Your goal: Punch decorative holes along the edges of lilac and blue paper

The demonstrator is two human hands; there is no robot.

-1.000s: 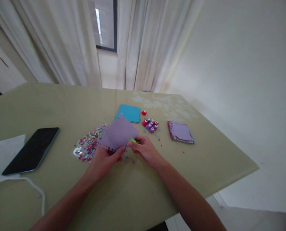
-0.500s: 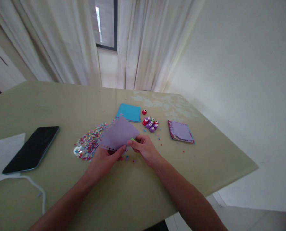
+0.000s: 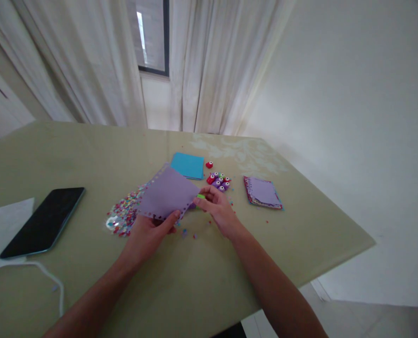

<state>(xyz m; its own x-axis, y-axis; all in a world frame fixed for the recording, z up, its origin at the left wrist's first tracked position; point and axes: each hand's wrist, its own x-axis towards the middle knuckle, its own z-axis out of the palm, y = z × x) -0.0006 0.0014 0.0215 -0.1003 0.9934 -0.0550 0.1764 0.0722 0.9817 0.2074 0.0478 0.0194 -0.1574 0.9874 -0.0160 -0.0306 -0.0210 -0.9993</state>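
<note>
My left hand [image 3: 148, 234] pinches the near corner of a purple paper sheet [image 3: 166, 193] whose edges are punched with small holes. It holds the sheet tilted above the table. My right hand [image 3: 217, 209] is closed round a small green punch [image 3: 201, 196] at the sheet's right edge. A pile of coloured paper bits [image 3: 124, 216] lies under and left of the sheet. Several small red and purple punches [image 3: 218, 180] stand in a cluster just beyond my right hand.
A blue paper stack [image 3: 188, 165] lies behind the sheet. A stack of punched papers [image 3: 262, 192] sits to the right. A dark phone [image 3: 43, 220] rests on a white sheet [image 3: 1, 230] at the left, with a white cable [image 3: 50, 279]. The olive table [image 3: 300, 225] ends near the right wall.
The purple sheet has shifted left and back a little in my left hand. My right hand with the green punch has moved away from me along the sheet's right edge.
</note>
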